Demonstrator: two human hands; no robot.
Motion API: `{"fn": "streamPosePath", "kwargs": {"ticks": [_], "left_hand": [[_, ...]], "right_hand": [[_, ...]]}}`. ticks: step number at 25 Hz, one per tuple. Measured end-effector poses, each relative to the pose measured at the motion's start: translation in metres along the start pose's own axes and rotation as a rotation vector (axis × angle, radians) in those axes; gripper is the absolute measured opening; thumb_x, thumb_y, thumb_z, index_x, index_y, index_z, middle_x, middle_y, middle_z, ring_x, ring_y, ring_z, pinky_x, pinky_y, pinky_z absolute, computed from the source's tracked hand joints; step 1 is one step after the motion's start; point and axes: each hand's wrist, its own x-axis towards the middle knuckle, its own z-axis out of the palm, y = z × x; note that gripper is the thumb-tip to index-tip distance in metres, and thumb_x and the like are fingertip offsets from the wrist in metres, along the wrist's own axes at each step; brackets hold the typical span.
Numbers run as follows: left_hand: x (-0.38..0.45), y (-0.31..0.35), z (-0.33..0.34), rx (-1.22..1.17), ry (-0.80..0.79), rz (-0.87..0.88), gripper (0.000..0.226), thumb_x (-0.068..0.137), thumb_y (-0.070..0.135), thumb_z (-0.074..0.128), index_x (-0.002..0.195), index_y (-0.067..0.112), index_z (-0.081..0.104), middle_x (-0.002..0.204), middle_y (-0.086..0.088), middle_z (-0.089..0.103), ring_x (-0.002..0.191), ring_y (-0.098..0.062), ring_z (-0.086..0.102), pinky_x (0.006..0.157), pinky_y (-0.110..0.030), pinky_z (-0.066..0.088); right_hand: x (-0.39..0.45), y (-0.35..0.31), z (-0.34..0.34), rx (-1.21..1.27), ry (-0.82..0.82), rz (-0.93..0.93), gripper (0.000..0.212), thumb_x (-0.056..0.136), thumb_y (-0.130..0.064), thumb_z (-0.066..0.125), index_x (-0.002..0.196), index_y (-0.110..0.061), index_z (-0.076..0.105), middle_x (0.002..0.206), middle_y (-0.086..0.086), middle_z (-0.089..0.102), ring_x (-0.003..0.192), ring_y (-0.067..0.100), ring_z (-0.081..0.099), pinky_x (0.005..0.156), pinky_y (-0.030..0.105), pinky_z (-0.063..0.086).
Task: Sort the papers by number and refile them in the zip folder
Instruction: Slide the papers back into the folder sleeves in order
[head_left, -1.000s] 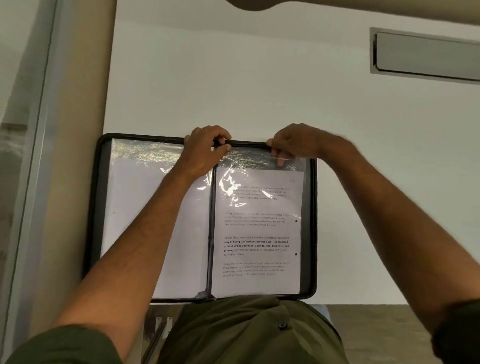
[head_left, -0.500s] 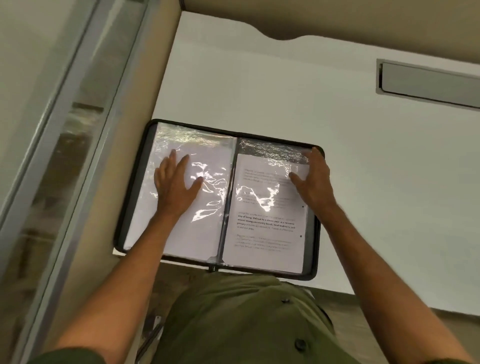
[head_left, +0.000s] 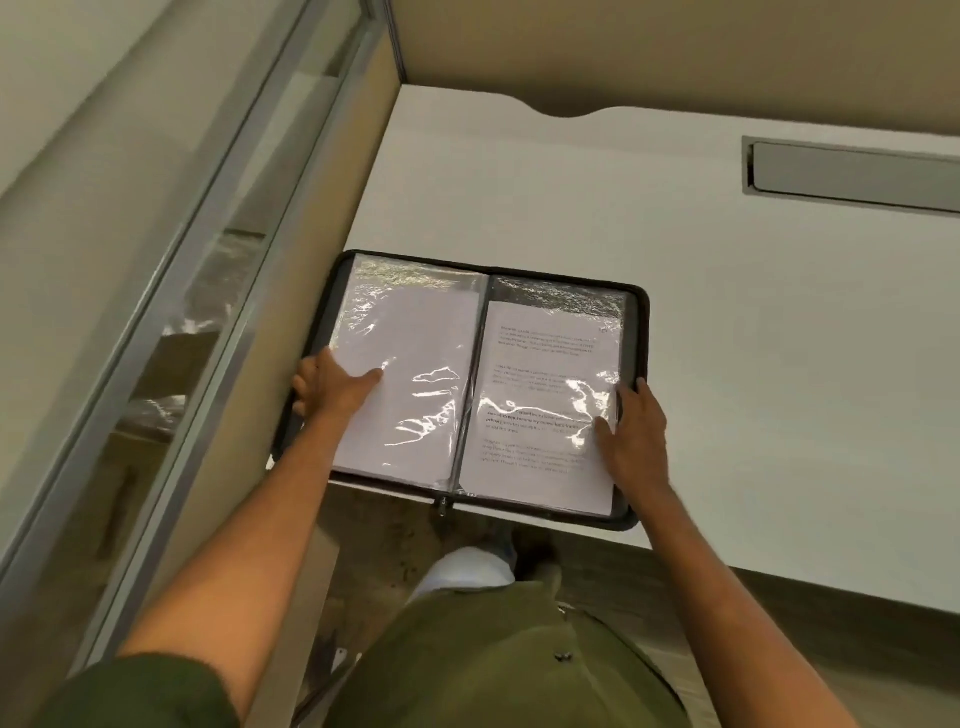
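Observation:
The black zip folder (head_left: 643, 312) lies open at the near left corner of the white desk (head_left: 753, 374). Its left clear sleeve holds a blank-looking sheet (head_left: 415, 332), and the right sleeve holds a printed page (head_left: 545, 364). My left hand (head_left: 332, 389) grips the folder's left edge, thumb on the sleeve and fingers curled round the rim. At the right edge, my right hand (head_left: 636, 436) holds the cover with its thumb on the printed page. The zip pull (head_left: 442, 506) hangs over the desk's front edge.
A beige partition panel (head_left: 311, 249) and a glass wall (head_left: 171, 322) stand close on the folder's left. A grey cable slot (head_left: 852, 174) is set into the desk at the far right. Bare desk stretches to the right of the folder.
Both hands left the top of the right sleeve, lay flat on the two pages, then slid outward to the folder's left and right edges. The view has pulled back.

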Motion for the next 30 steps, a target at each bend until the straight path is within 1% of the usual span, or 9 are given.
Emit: {"fn": "streamPosePath", "kwargs": {"ticks": [4, 7, 10, 12, 13, 17, 22, 26, 30], "left_hand": [[-0.001, -0.006, -0.001, -0.109, -0.032, 0.009, 0.087, 0.082, 0.041, 0.081, 0.154, 0.019, 0.038, 0.155, -0.009, 0.032, 0.145, -0.033, 0.025, 0.116, -0.055, 0.034], [-0.003, -0.010, 0.000, -0.222, -0.024, 0.000, 0.073, 0.085, 0.033, 0.078, 0.149, 0.018, 0.047, 0.150, -0.009, 0.039, 0.138, -0.032, 0.037, 0.108, -0.045, 0.044], [0.000, -0.013, -0.004, -0.459, -0.060, -0.023, 0.041, 0.086, 0.026, 0.075, 0.122, 0.013, 0.063, 0.124, -0.011, 0.066, 0.103, -0.030, 0.064, 0.085, -0.038, 0.055], [-0.001, -0.008, -0.011, -0.552, -0.054, -0.044, 0.012, 0.092, 0.020, 0.071, 0.095, 0.010, 0.064, 0.098, -0.010, 0.068, 0.090, -0.025, 0.062, 0.077, -0.033, 0.049], [-0.001, -0.005, -0.016, -0.586, -0.047, -0.058, 0.013, 0.094, 0.018, 0.070, 0.087, 0.011, 0.062, 0.091, -0.009, 0.065, 0.087, -0.023, 0.058, 0.076, -0.031, 0.045], [-0.013, 0.006, -0.041, -0.685, -0.192, -0.041, 0.021, 0.094, 0.023, 0.073, 0.106, 0.007, 0.065, 0.087, -0.007, 0.061, 0.074, -0.020, 0.054, 0.070, -0.027, 0.045], [-0.040, 0.037, -0.064, -0.750, -0.408, 0.093, 0.009, 0.098, 0.021, 0.068, 0.093, 0.013, 0.067, 0.096, -0.009, 0.072, 0.089, -0.024, 0.068, 0.089, -0.040, 0.056], [-0.079, 0.078, -0.056, -0.787, -0.624, 0.168, 0.022, 0.096, 0.026, 0.070, 0.111, 0.010, 0.069, 0.111, -0.012, 0.075, 0.101, -0.029, 0.071, 0.091, -0.046, 0.057], [-0.133, 0.113, -0.011, -0.738, -0.767, 0.240, 0.009, 0.099, 0.022, 0.065, 0.096, 0.014, 0.065, 0.089, -0.004, 0.075, 0.076, -0.015, 0.070, 0.072, -0.031, 0.057]], "right_hand": [[-0.005, 0.006, -0.004, -0.030, 0.014, 0.008, 0.065, 0.103, -0.020, 0.060, 0.161, -0.016, 0.032, 0.171, 0.010, 0.021, 0.158, 0.030, 0.017, 0.124, 0.049, 0.026], [-0.005, 0.010, -0.008, -0.037, -0.015, 0.012, 0.064, 0.103, -0.020, 0.058, 0.161, -0.019, 0.030, 0.172, 0.008, 0.019, 0.159, 0.029, 0.016, 0.123, 0.053, 0.028], [-0.004, 0.010, -0.013, -0.054, -0.030, -0.008, 0.062, 0.103, -0.018, 0.058, 0.159, -0.017, 0.033, 0.171, 0.011, 0.021, 0.158, 0.030, 0.017, 0.123, 0.052, 0.028], [-0.003, 0.010, -0.015, -0.069, -0.048, -0.019, 0.061, 0.102, -0.018, 0.059, 0.158, -0.015, 0.036, 0.170, 0.013, 0.021, 0.158, 0.031, 0.017, 0.123, 0.051, 0.027], [-0.003, 0.009, -0.016, -0.073, -0.054, -0.013, 0.061, 0.101, -0.018, 0.060, 0.157, -0.014, 0.037, 0.170, 0.014, 0.021, 0.158, 0.032, 0.017, 0.123, 0.050, 0.027], [-0.006, 0.004, -0.011, -0.148, -0.066, -0.022, 0.058, 0.096, -0.017, 0.067, 0.149, -0.009, 0.045, 0.166, 0.018, 0.026, 0.156, 0.034, 0.018, 0.120, 0.051, 0.032], [-0.005, -0.018, -0.003, -0.128, -0.141, -0.005, 0.061, 0.090, -0.023, 0.073, 0.145, -0.008, 0.051, 0.152, 0.015, 0.036, 0.144, 0.034, 0.034, 0.117, 0.050, 0.040], [0.002, -0.052, -0.003, 0.072, -0.226, 0.065, 0.067, 0.099, -0.041, 0.067, 0.155, -0.013, 0.043, 0.160, 0.008, 0.039, 0.148, 0.028, 0.039, 0.120, 0.043, 0.037], [-0.003, -0.089, -0.020, 0.630, -0.351, 0.227, 0.057, 0.103, -0.055, 0.055, 0.151, -0.025, 0.046, 0.155, -0.002, 0.047, 0.137, 0.023, 0.051, 0.103, 0.043, 0.053]]}}
